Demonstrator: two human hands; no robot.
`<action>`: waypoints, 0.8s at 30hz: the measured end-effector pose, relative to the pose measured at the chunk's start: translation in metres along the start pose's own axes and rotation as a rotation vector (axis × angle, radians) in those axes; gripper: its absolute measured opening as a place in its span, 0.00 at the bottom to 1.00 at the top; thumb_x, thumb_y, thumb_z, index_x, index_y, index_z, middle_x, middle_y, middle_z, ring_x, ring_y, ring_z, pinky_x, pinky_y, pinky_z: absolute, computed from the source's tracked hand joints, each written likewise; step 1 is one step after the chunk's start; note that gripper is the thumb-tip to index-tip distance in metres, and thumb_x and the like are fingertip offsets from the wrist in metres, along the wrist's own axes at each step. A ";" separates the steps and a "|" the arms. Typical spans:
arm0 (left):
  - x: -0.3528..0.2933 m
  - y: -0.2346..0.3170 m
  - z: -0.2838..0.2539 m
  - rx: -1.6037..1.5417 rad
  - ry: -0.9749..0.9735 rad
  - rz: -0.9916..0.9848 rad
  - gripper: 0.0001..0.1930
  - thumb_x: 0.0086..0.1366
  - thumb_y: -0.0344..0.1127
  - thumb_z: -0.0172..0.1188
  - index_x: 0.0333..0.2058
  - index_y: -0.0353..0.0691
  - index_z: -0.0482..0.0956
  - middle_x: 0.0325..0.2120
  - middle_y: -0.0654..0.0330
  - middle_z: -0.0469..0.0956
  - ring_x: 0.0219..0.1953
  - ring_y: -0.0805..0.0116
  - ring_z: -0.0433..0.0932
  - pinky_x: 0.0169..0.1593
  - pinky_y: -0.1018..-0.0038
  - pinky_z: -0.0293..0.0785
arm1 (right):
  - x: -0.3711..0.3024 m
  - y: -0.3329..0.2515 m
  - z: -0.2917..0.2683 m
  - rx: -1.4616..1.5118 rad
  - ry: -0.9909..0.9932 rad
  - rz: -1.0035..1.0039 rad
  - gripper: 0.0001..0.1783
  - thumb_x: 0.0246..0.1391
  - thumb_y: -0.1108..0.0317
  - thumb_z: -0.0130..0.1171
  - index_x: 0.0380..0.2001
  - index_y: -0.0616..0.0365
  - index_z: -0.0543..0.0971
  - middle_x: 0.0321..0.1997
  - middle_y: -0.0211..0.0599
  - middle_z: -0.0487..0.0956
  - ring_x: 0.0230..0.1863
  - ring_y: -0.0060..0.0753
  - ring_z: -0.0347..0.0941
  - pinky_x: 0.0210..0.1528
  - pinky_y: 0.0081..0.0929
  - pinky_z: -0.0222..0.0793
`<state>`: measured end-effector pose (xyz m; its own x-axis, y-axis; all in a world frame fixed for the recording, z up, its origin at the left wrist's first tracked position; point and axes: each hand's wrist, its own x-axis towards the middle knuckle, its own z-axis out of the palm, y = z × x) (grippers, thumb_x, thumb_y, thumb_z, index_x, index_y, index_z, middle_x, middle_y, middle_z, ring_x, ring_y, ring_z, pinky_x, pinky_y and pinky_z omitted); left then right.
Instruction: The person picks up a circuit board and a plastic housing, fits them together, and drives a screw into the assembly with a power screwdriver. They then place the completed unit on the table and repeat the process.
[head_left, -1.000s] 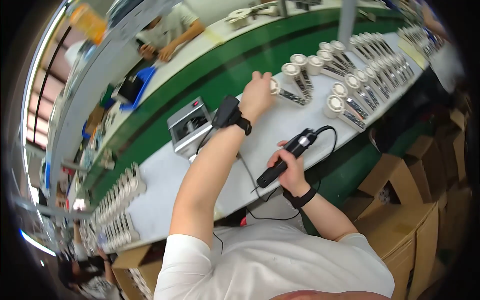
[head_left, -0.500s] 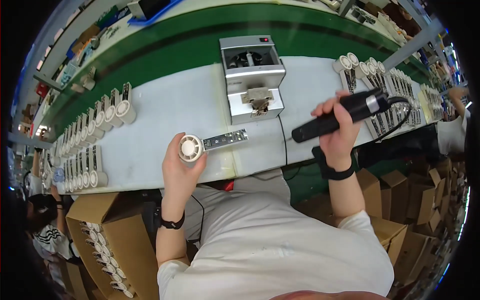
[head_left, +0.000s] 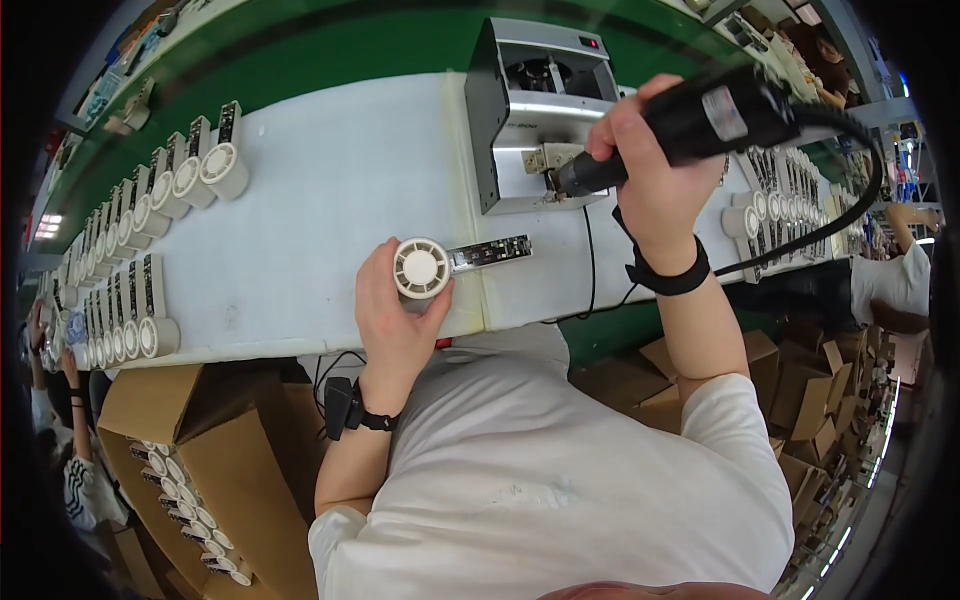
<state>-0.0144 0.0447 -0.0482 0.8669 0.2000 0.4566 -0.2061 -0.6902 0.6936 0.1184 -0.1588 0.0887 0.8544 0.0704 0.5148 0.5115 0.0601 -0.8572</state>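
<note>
My left hand [head_left: 390,315] grips a white round fan-like housing [head_left: 421,268] with a slotted top, held above the table's front part. A narrow arm carrying a dark circuit board [head_left: 492,254] sticks out of it to the right. My right hand [head_left: 660,190] is wrapped round a black corded electric screwdriver [head_left: 715,120], tilted with its nose down to the left. That nose is at the front outlet of a silver screw feeder [head_left: 540,120]. Whether the bit touches a screw there is too small to tell.
Rows of similar housings [head_left: 187,183] stand at the left; more [head_left: 770,205] lie at the right. A cardboard box [head_left: 235,470] holding several sits below left. Further cartons [head_left: 800,390] stand below right. The screwdriver's cable [head_left: 870,160] loops at the right. A person's arm [head_left: 905,222] shows far right.
My right hand has brought the screwdriver's nose up and left to the screw feeder's front. The view has shifted, and the housing in my left hand appears further right and higher.
</note>
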 end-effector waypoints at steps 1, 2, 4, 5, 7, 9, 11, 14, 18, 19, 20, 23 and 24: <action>0.000 -0.001 0.000 0.000 0.005 -0.003 0.37 0.49 0.31 0.75 0.56 0.29 0.68 0.48 0.44 0.74 0.48 0.44 0.75 0.51 0.59 0.74 | 0.000 -0.002 0.000 -0.021 -0.014 0.031 0.16 0.57 0.79 0.55 0.48 0.67 0.66 0.25 0.38 0.75 0.24 0.32 0.73 0.31 0.32 0.72; 0.000 -0.001 0.000 0.004 0.015 -0.006 0.37 0.49 0.31 0.75 0.57 0.29 0.67 0.48 0.43 0.74 0.49 0.44 0.75 0.51 0.59 0.74 | -0.001 -0.003 -0.002 -0.023 -0.011 0.041 0.16 0.57 0.79 0.55 0.48 0.67 0.66 0.25 0.38 0.75 0.24 0.32 0.73 0.31 0.32 0.72; 0.000 -0.002 0.001 -0.011 0.002 -0.014 0.37 0.50 0.31 0.75 0.57 0.29 0.67 0.49 0.43 0.74 0.49 0.45 0.75 0.51 0.59 0.74 | -0.006 -0.007 -0.006 0.008 0.012 0.063 0.16 0.58 0.78 0.54 0.49 0.66 0.66 0.25 0.38 0.74 0.23 0.31 0.72 0.30 0.32 0.72; 0.000 -0.002 0.001 -0.024 -0.003 -0.016 0.37 0.50 0.31 0.75 0.57 0.29 0.67 0.49 0.43 0.75 0.49 0.45 0.76 0.51 0.60 0.74 | -0.011 -0.008 -0.008 0.024 0.022 0.073 0.17 0.58 0.78 0.54 0.49 0.66 0.65 0.25 0.38 0.74 0.23 0.31 0.72 0.30 0.32 0.72; 0.001 -0.002 0.001 -0.037 -0.013 -0.023 0.37 0.51 0.31 0.75 0.57 0.29 0.67 0.49 0.43 0.75 0.49 0.45 0.76 0.51 0.60 0.74 | -0.024 -0.009 -0.008 0.042 0.014 0.068 0.17 0.58 0.78 0.54 0.49 0.66 0.65 0.25 0.37 0.74 0.23 0.30 0.71 0.30 0.32 0.72; 0.003 -0.001 0.001 -0.053 -0.021 -0.023 0.37 0.52 0.31 0.74 0.58 0.29 0.66 0.49 0.43 0.75 0.49 0.46 0.76 0.51 0.61 0.74 | -0.035 -0.009 -0.007 0.079 -0.006 0.038 0.17 0.58 0.77 0.54 0.50 0.65 0.65 0.25 0.36 0.73 0.22 0.30 0.70 0.30 0.33 0.72; 0.002 0.000 0.002 -0.058 -0.026 -0.025 0.37 0.52 0.31 0.74 0.58 0.29 0.66 0.50 0.43 0.75 0.49 0.46 0.77 0.52 0.61 0.74 | -0.039 -0.002 -0.005 0.084 -0.002 0.055 0.17 0.59 0.77 0.54 0.50 0.65 0.65 0.25 0.36 0.72 0.22 0.29 0.69 0.30 0.33 0.72; 0.003 0.000 0.002 -0.071 -0.030 -0.028 0.36 0.54 0.31 0.73 0.59 0.29 0.66 0.50 0.43 0.75 0.50 0.46 0.76 0.52 0.62 0.74 | -0.041 0.005 -0.004 0.096 0.003 0.081 0.17 0.59 0.76 0.55 0.50 0.65 0.66 0.25 0.35 0.72 0.22 0.29 0.68 0.31 0.34 0.72; 0.003 0.002 0.001 -0.078 -0.050 -0.049 0.36 0.54 0.31 0.73 0.59 0.29 0.66 0.51 0.43 0.74 0.50 0.47 0.76 0.52 0.62 0.74 | -0.041 0.008 -0.004 0.119 0.001 0.089 0.17 0.59 0.75 0.56 0.50 0.65 0.66 0.25 0.35 0.72 0.23 0.29 0.69 0.31 0.35 0.72; 0.003 0.001 0.000 -0.077 -0.049 -0.050 0.36 0.54 0.31 0.73 0.59 0.29 0.66 0.51 0.43 0.74 0.50 0.47 0.76 0.52 0.62 0.74 | -0.042 0.009 -0.003 0.115 0.001 0.093 0.17 0.59 0.75 0.56 0.50 0.65 0.66 0.25 0.35 0.72 0.23 0.29 0.69 0.32 0.35 0.72; 0.003 0.000 0.000 -0.082 -0.049 -0.050 0.36 0.54 0.31 0.73 0.59 0.30 0.66 0.51 0.43 0.74 0.51 0.46 0.76 0.53 0.61 0.74 | -0.043 0.010 -0.002 0.112 0.002 0.098 0.17 0.59 0.76 0.56 0.50 0.65 0.66 0.25 0.35 0.72 0.23 0.29 0.69 0.32 0.35 0.72; 0.001 0.001 -0.001 -0.075 -0.038 -0.060 0.35 0.54 0.31 0.73 0.58 0.30 0.66 0.50 0.43 0.74 0.51 0.46 0.76 0.53 0.61 0.74 | -0.043 0.015 -0.002 0.130 -0.007 0.095 0.17 0.59 0.76 0.55 0.50 0.64 0.66 0.25 0.35 0.72 0.23 0.29 0.69 0.32 0.35 0.72; 0.000 -0.001 -0.004 -0.070 -0.038 -0.046 0.35 0.54 0.31 0.72 0.58 0.30 0.66 0.50 0.43 0.74 0.51 0.45 0.76 0.53 0.60 0.73 | -0.044 0.020 0.001 0.163 -0.012 0.090 0.17 0.59 0.76 0.55 0.50 0.64 0.66 0.25 0.35 0.72 0.23 0.29 0.69 0.31 0.34 0.72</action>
<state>-0.0158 0.0477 -0.0465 0.8927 0.2028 0.4025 -0.1955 -0.6304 0.7512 0.0904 -0.1596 0.0491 0.8944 0.0943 0.4372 0.4108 0.2136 -0.8864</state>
